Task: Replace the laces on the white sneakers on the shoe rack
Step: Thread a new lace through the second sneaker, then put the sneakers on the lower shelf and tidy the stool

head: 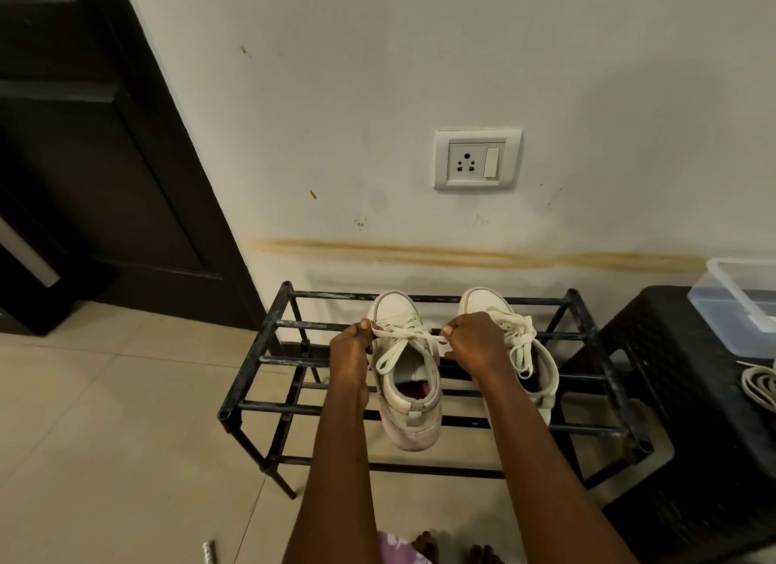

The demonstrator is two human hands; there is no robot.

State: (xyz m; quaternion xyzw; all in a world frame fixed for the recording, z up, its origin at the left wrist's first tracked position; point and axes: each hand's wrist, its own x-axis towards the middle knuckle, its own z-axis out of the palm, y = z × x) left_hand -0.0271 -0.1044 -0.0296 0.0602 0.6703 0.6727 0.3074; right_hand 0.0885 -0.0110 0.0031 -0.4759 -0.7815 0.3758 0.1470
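From where the head camera looks down, two white sneakers sit side by side on the top bars of a black metal shoe rack (268, 332) pushed against the wall, toes pointing to twelve o'clock. The left hand (350, 341) and the right hand (474, 339) are both clenched on the lace (405, 334) of the left sneaker (409, 379), one end pinched in each fist and drawn taut sideways across the tongue, probably to cinch a knot or bow; loose loops droop toward the shoe's opening. The right sneaker (527, 349), at three o'clock from the first, already carries a tied bow, partly hidden by the right wrist. On the dark stool (672, 374) further toward three o'clock lies a coil of laces (760, 385), likely the other set, beside a clear plastic container (743, 299). I can read no brand or writing on the shoes; faint marks on the left toe are too small to tell.
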